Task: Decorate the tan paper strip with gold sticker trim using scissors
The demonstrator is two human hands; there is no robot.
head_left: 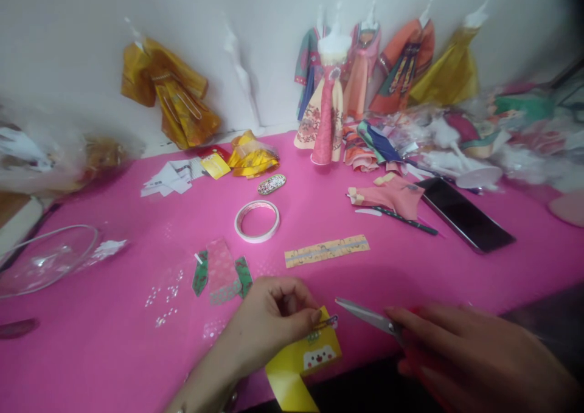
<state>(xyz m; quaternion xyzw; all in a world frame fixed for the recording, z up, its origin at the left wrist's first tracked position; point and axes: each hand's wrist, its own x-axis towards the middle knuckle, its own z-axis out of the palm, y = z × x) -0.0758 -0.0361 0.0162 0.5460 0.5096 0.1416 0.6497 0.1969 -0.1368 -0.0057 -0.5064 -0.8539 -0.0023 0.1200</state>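
At a pink counter (128,364), the left hand (274,319) pinches a small patterned strip (329,322) over a yellow cartoon-printed card (322,357), just left of scissors (367,316) gripped in the right hand (460,340); a clean cut would call for a taut strip and fingertips clear of the blades.

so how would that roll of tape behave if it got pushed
The roll of tape lies flat on the pink tabletop, so a push would probably slide it rather than roll or tip it. Its wide open middle and narrow band suggest it is light for its size. The even round outline hints that it is fairly stiff.
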